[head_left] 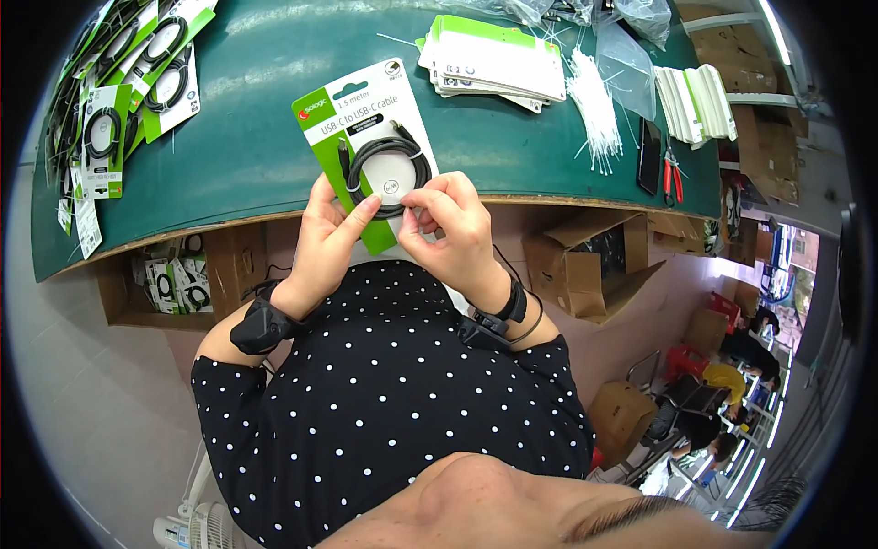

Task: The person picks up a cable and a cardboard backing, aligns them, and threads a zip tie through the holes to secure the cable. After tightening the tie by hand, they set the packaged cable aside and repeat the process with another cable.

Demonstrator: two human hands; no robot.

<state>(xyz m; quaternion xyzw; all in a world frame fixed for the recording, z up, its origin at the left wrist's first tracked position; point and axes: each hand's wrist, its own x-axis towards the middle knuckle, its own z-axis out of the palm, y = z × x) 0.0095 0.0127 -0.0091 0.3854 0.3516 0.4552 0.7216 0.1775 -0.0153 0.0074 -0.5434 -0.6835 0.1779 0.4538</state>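
Note:
A white and green backing card (320, 114) with a hang hole is held up over the table's front edge. On its face lies a coiled black cable (422, 166), tied to the card at its sides, with both plugs pointing up. My left hand (322, 236) grips the card's lower left edge, its thumb pressed near the bottom of the coil. At the coil's lower right, the thumb and fingers of my right hand (455, 229) are pinched together. Whether a tie end is between those fingertips is too small to make out.
The green table (247, 101) carries a pile of carded cables (101, 137) at left. Further right are stacked cards (494, 59), white cable ties (594, 110), more cards (695, 105), a black phone (648, 157) and red-handled cutters (672, 178). Cardboard boxes (585, 274) stand below.

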